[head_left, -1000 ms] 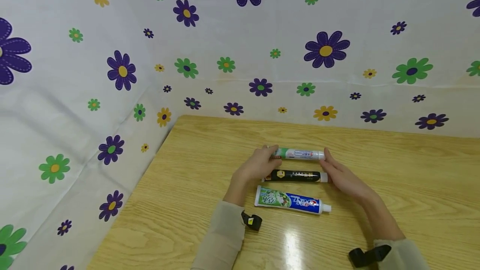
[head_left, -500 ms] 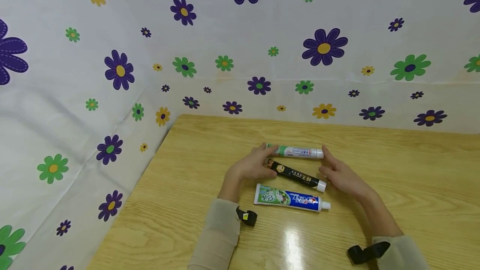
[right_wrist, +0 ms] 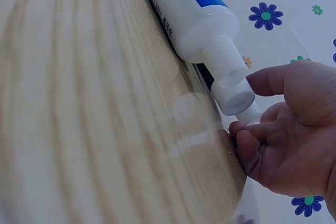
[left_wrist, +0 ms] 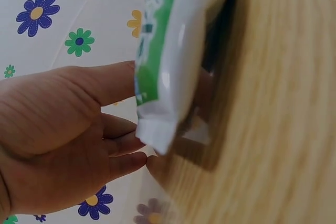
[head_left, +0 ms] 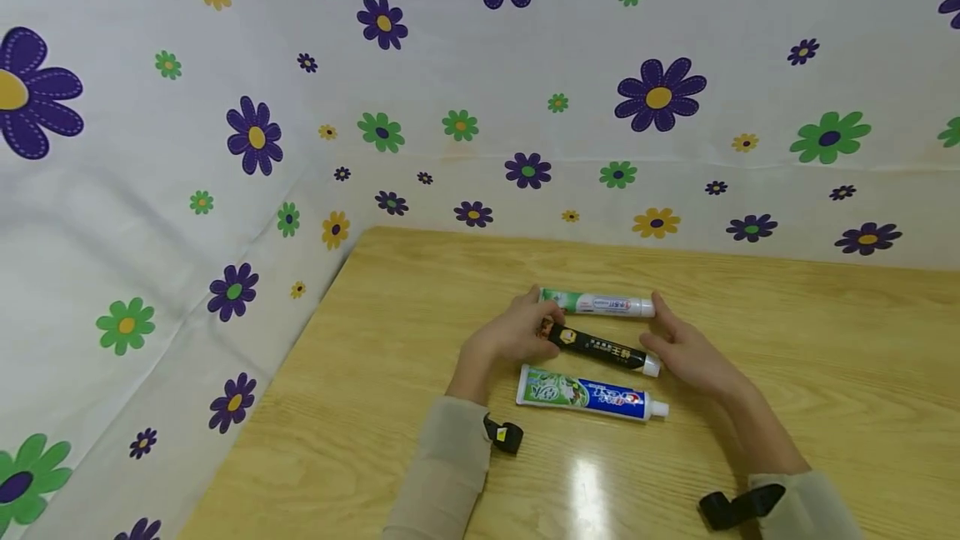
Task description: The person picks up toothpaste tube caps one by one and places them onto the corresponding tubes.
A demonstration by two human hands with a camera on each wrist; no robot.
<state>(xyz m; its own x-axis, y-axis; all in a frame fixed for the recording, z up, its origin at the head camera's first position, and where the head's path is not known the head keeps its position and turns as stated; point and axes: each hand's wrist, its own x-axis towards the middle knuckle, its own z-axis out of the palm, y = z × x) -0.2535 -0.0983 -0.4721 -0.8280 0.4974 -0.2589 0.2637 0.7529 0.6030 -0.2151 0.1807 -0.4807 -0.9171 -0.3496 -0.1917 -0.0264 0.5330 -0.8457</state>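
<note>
Three toothpaste tubes lie one behind another: a white-and-green tube farthest, a black tube in the middle, and a larger green-and-blue tube nearest. My left hand is at the left ends of the two farther tubes, fingers by the white-and-green one and thumb by the black one. At their capped ends is my right hand, fingertips by the far cap and thumb near the black tube's white cap. The black tube slants, its cap closer to me. In both wrist views the nearest tube partly covers the fingers.
All the tubes lie on a wood-grain table. A white cloth with printed flowers rises behind the table and along its left side. A black strap with a small device is on the left wrist, another on the right.
The black tube has turned from nearly level to slanted, its capped end swinging toward me. Both hands stay around the ends of the two farther tubes; the view has shifted slightly.
</note>
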